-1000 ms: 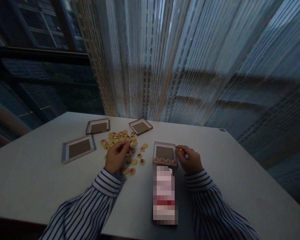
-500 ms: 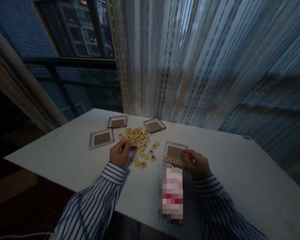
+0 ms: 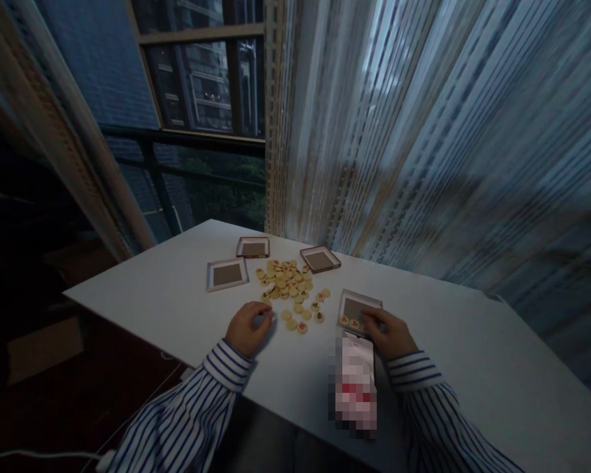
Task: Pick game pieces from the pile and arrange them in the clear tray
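Observation:
Round, pale yellow Chinese chess pieces [image 3: 293,279] lie in a loose heap on the white table, some showing red or black characters. At the heap's near left edge is my left hand [image 3: 249,328], its fingers curled and the tips pinched; whatever may be in them is hidden. My right hand [image 3: 390,334] reaches over the near right tray [image 3: 345,303], with fingertips closed at a row of red-marked pieces [image 3: 353,324] along its near side. These fingers cover part of the row, and I cannot make out what they hold.
Three more shallow trays stand around the heap: one at left [image 3: 210,279], one at back left [image 3: 253,255] and one at back right [image 3: 320,267]. A phone [image 3: 357,378] with a blurred screen lies just below the near right tray. A string curtain [image 3: 325,131] hangs behind the table.
The view has swung left. My left hand has drawn back from the heap towards me. My right hand has shifted to the near side of the tray, over the row of pieces.

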A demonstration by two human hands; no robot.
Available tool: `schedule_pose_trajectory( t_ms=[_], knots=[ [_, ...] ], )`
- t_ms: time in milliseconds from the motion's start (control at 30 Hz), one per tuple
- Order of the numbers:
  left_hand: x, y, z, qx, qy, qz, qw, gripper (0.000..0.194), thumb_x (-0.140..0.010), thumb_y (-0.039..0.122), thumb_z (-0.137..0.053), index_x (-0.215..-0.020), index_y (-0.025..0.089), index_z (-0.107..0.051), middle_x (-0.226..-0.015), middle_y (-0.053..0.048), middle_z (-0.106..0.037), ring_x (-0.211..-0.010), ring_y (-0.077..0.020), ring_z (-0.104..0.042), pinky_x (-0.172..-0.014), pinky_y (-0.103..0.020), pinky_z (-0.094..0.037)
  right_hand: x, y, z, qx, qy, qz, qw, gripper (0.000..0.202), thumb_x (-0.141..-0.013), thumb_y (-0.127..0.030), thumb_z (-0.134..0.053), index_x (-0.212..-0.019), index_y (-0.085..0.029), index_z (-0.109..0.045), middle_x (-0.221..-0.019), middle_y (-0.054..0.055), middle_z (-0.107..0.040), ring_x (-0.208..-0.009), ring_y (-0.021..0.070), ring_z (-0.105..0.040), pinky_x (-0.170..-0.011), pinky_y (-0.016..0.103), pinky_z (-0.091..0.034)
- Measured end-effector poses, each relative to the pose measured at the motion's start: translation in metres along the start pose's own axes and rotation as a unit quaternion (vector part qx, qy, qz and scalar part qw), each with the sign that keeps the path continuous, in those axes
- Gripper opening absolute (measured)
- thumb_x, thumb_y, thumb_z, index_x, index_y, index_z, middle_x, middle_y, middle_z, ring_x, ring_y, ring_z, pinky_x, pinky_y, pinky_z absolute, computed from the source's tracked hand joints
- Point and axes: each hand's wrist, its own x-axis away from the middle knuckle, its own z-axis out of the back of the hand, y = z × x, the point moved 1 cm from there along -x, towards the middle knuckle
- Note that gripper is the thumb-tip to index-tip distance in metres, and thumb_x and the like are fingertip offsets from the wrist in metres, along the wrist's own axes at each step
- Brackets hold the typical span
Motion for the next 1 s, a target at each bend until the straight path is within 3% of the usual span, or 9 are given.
schedule_pose_trajectory(
  t_ms=[267,367,433,600,733,900,1000],
  knots=[
    [-0.001,-0.002,-0.007,-0.012,-0.097,-0.077,0.992,0.022,-0.076,0.024,-0.053,-0.094,0.017,-0.063,-0.095,-0.01,-0.068,-0.091,-0.0221,-0.061,-0.084,-0.039,-0.049,-0.01,-0.007,0.004,0.019,-0.041,0.066,0.997,0.023,-0.079,-0.029,-0.046,-0.086,-0.017,-0.065,-0.078,0.008,-0.069,-0.07,0.0195,-0.063,-0.065,0.033,-0.051],
    [-0.005,-0.004,-0.01,-0.026,-0.141,-0.082,0.986,0.025,-0.077,0.024,-0.052,-0.1,0.017,-0.061,-0.1,-0.011,-0.066,-0.096,-0.0225,-0.059,-0.086,-0.04,-0.047,-0.022,-0.021,0.003,0.03,-0.067,0.102,0.992,0.023,-0.08,-0.025,-0.044,-0.085,-0.018,-0.065,-0.077,0.007,-0.069,-0.069,0.0181,-0.063,-0.064,0.032,-0.049],
    [-0.011,-0.004,-0.012,-0.031,-0.173,-0.095,0.98,0.027,-0.077,0.023,-0.052,-0.102,0.016,-0.059,-0.102,-0.012,-0.065,-0.097,-0.023,-0.058,-0.086,-0.041,-0.047,-0.034,-0.033,-0.001,0.052,-0.116,0.144,0.981,0.023,-0.08,-0.023,-0.044,-0.085,-0.017,-0.066,-0.075,0.007,-0.069,-0.069,0.0177,-0.062,-0.066,0.031,-0.048],
    [-0.034,-0.003,-0.015,-0.031,-0.248,-0.166,0.954,0.037,-0.073,0.018,-0.053,-0.109,0.017,-0.055,-0.108,-0.011,-0.062,-0.101,-0.024,-0.054,-0.087,-0.043,-0.044,-0.057,-0.066,-0.008,0.095,-0.167,0.212,0.958,0.022,-0.079,-0.021,-0.045,-0.087,-0.019,-0.066,-0.073,0.005,-0.068,-0.069,0.016,-0.062,-0.066,0.029,-0.044],
    [-0.045,-0.005,-0.017,0.012,-0.26,-0.22,0.94,0.043,-0.068,0.013,-0.051,-0.11,0.018,-0.053,-0.105,-0.008,-0.062,-0.097,-0.0226,-0.054,-0.085,-0.041,-0.043,-0.07,-0.086,-0.015,0.089,-0.249,0.232,0.936,0.019,-0.079,-0.021,-0.049,-0.09,-0.02,-0.065,-0.079,0.004,-0.068,-0.072,0.0152,-0.062,-0.066,0.027,-0.042],
    [-0.043,-0.01,-0.02,0.031,-0.25,-0.202,0.947,0.037,-0.07,0.014,-0.048,-0.106,0.017,-0.054,-0.095,-0.009,-0.063,-0.088,-0.0216,-0.055,-0.078,-0.039,-0.044,-0.082,-0.1,-0.025,0.118,-0.329,0.196,0.916,0.016,-0.079,-0.017,-0.048,-0.079,-0.018,-0.064,-0.075,0.004,-0.067,-0.07,0.014,-0.06,-0.067,0.026,-0.04],
    [-0.042,-0.011,-0.021,0.024,-0.258,-0.196,0.946,0.037,-0.069,0.012,-0.047,-0.105,0.017,-0.054,-0.095,-0.009,-0.063,-0.089,-0.0219,-0.055,-0.079,-0.04,-0.043,-0.084,-0.1,-0.033,0.131,-0.358,0.202,0.902,0.017,-0.079,-0.018,-0.048,-0.085,-0.017,-0.065,-0.079,0.006,-0.067,-0.072,0.0154,-0.06,-0.066,0.026,-0.039]
  ],
)
